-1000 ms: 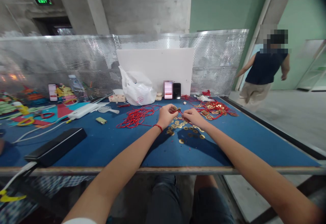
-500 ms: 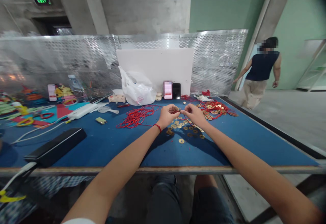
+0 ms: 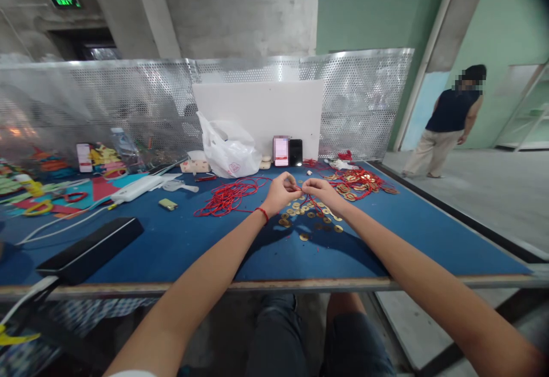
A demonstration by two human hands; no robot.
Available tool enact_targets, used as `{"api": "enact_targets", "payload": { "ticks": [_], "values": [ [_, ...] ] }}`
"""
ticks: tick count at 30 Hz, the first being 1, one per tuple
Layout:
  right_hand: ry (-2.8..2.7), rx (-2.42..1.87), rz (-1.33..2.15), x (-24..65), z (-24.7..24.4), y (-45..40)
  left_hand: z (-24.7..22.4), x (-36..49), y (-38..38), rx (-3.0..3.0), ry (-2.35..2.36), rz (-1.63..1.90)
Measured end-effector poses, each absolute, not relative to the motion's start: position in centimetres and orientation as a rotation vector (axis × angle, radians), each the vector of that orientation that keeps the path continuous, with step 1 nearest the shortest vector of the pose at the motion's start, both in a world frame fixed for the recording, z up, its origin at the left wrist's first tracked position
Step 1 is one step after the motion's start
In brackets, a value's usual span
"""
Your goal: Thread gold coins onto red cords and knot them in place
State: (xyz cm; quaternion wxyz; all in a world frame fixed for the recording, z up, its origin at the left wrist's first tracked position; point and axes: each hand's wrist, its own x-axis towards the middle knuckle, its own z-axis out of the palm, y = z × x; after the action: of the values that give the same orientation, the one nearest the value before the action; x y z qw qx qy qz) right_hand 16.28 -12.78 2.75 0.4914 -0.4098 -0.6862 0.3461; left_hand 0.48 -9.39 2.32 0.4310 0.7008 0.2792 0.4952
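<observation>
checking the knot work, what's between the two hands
In the head view, a short stretch of red cord spans the gap between the left hand and right hand.

Thin red cord bracelet around wrist, just behind left hand; single band, knot too small to tell. Both forearms bare, right hand unadorned as far as visible. White sleeve hem at very bottom of frame, far down arm from left hand, rest of garment out of view. Dark denim-like shorts well below left hand, fabric slightly creased, right knee bare past hem.
</observation>
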Motion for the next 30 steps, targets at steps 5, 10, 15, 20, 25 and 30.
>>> {"api": "enact_targets", "payload": {
  "ticks": [5,10,15,20,25,30],
  "values": [
    [-1.597,-0.983,0.997,16.2,2.5,-12.8,2.4,0.6,-9.8,1.792,0.689,1.186],
    [-1.299,-0.901,1.102,16.8,2.6,-11.9,2.5,0.5,-9.4,1.802,0.674,1.210],
    [-0.683,-0.643,1.240,19.5,4.5,-11.4,2.4,-0.4,-7.8,1.696,0.757,1.393],
    [-0.496,-0.559,1.233,24.2,5.9,-11.6,2.9,-2.0,-6.2,1.546,0.760,1.517],
    [-0.820,-0.834,1.511,25.6,5.5,-11.2,3.7,-3.8,-5.5,1.485,0.788,1.614],
    [-1.395,-1.069,1.829,22.7,4.4,-12.0,3.8,-4.7,-5.1,1.523,0.792,1.543]
  ]
}}
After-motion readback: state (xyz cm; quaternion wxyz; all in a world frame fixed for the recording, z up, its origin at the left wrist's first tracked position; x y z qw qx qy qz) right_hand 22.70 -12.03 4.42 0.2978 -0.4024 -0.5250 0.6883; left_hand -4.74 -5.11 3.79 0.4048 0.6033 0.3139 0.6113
